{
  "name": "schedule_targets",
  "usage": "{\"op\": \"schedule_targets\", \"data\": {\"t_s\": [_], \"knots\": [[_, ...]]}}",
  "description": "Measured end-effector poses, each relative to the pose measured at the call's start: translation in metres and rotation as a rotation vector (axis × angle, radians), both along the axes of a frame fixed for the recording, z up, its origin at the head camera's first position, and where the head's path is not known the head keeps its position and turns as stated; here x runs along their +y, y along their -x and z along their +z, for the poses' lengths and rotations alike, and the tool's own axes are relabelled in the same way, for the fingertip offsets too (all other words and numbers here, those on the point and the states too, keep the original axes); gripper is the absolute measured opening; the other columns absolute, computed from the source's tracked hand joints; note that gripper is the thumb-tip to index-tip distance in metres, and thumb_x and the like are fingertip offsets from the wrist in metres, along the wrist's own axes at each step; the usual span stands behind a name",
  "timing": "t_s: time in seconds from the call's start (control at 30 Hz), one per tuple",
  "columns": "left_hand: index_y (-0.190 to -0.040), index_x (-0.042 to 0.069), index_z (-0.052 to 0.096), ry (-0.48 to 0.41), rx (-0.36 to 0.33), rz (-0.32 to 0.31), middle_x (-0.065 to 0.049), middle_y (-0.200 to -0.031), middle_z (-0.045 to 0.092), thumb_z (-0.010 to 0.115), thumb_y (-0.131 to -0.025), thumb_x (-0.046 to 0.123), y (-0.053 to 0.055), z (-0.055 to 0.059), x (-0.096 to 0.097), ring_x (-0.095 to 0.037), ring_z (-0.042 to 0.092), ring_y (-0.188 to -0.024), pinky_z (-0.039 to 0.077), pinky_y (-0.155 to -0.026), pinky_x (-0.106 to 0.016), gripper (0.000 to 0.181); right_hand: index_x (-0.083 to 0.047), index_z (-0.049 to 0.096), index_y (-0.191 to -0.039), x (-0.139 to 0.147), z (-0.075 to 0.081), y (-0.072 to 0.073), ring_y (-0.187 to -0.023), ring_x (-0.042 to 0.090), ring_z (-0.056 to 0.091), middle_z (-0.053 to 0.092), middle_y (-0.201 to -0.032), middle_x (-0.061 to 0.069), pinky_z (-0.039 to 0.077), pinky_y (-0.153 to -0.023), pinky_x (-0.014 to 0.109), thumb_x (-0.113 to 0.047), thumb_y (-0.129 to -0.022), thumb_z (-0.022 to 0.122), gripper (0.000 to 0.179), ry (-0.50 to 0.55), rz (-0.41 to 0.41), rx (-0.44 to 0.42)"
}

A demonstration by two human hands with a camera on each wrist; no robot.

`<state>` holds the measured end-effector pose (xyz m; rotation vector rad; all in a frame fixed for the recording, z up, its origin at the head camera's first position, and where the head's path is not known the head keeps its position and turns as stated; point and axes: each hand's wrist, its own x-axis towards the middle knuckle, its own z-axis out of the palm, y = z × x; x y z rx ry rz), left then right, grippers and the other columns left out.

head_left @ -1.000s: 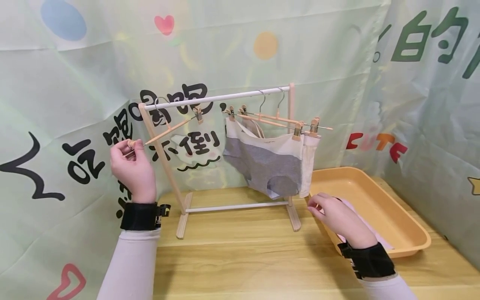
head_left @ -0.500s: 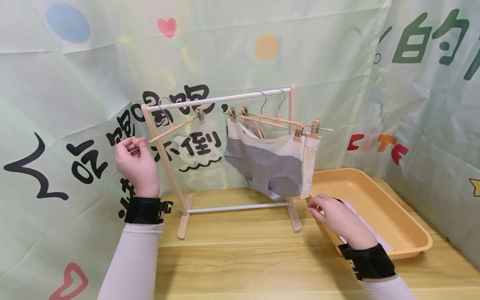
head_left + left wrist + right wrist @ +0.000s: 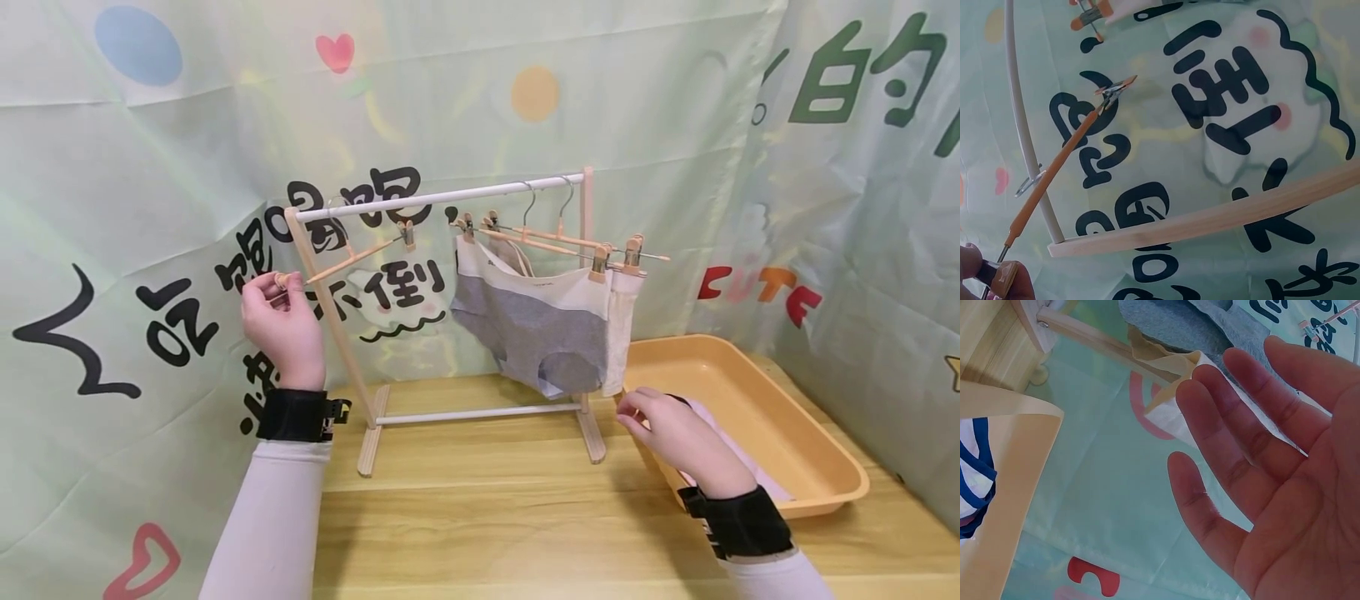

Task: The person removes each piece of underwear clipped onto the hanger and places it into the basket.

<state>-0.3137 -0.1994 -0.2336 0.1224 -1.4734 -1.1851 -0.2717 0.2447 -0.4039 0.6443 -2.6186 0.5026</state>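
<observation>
My left hand [image 3: 287,337] pinches the wooden clip [image 3: 1004,278] at the near left end of a slim hanger [image 3: 352,260]. That hanger hooks over the left part of the white rail [image 3: 442,197], and its other clip [image 3: 407,235] carries nothing. To the right, grey-and-cream underpants [image 3: 532,325] hang by clips from another hanger, with a pale garment [image 3: 621,333] behind them. My right hand [image 3: 686,437] hovers by the tray's left side, below the hung garments. In the right wrist view its fingers [image 3: 1229,419] are spread and loosely bent, holding nothing.
An orange tray [image 3: 810,417] stands at the right of the wooden table [image 3: 480,533], with a pink cloth [image 3: 738,454] inside, partly behind the right hand. The rack's wooden feet [image 3: 372,442] rest on the table. A printed curtain [image 3: 637,67] closes the back and sides.
My left hand has shifted slightly right and up, still pinching the clip, and the hanger has moved a little right with it. The right hand stays in place.
</observation>
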Motion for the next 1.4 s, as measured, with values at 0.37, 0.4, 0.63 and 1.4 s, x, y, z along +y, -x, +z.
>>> {"op": "schedule_targets", "data": {"t_s": [0.37, 0.4, 0.63, 1.4], "knots": [[-0.106, -0.004, 0.06, 0.009, -0.012, -0.004, -0.009, -0.096, 0.063, 0.066, -0.089, 0.016, 0.016, -0.012, -0.01, -0.013, 0.056, -0.079, 0.047, -0.072, -0.021, 0.026, -0.013, 0.066, -0.089, 0.0, 0.0, 0.0, -0.075, 0.012, 0.059, 0.062, -0.081, -0.004, 0.053, -0.065, 0.037, -0.023, -0.089, 0.066, 0.01, -0.001, 0.01, 0.022], [-0.106, -0.003, 0.06, 0.01, -0.012, -0.008, -0.008, -0.096, 0.064, 0.066, -0.089, 0.017, 0.017, -0.014, -0.011, -0.012, 0.057, -0.079, 0.048, -0.071, -0.021, 0.027, -0.014, 0.066, -0.089, 0.0, 0.0, 0.0, -0.075, 0.012, 0.059, 0.062, -0.081, -0.004, 0.053, -0.065, 0.037, -0.023, -0.089, 0.065, 0.009, -0.001, 0.012, 0.021], [-0.105, 0.003, 0.062, 0.011, -0.012, -0.025, -0.004, -0.097, 0.064, 0.066, -0.088, 0.024, 0.022, -0.02, -0.016, -0.012, 0.059, -0.082, 0.051, -0.072, -0.021, 0.027, -0.013, 0.066, -0.089, -0.001, 0.0, -0.001, -0.075, 0.013, 0.059, 0.061, -0.081, -0.004, 0.053, -0.065, 0.037, -0.023, -0.089, 0.065, 0.01, -0.003, 0.012, 0.007], [-0.118, -0.003, 0.055, 0.054, -0.078, -0.056, -0.017, -0.114, 0.056, 0.064, -0.088, 0.009, -0.011, -0.014, 0.007, -0.018, 0.057, -0.086, 0.053, -0.078, -0.027, 0.034, -0.012, 0.066, -0.087, -0.003, 0.001, -0.002, -0.075, 0.016, 0.06, 0.061, -0.08, -0.003, 0.053, -0.065, 0.037, -0.02, -0.088, 0.067, 0.008, -0.004, 0.006, 0.006]]}}
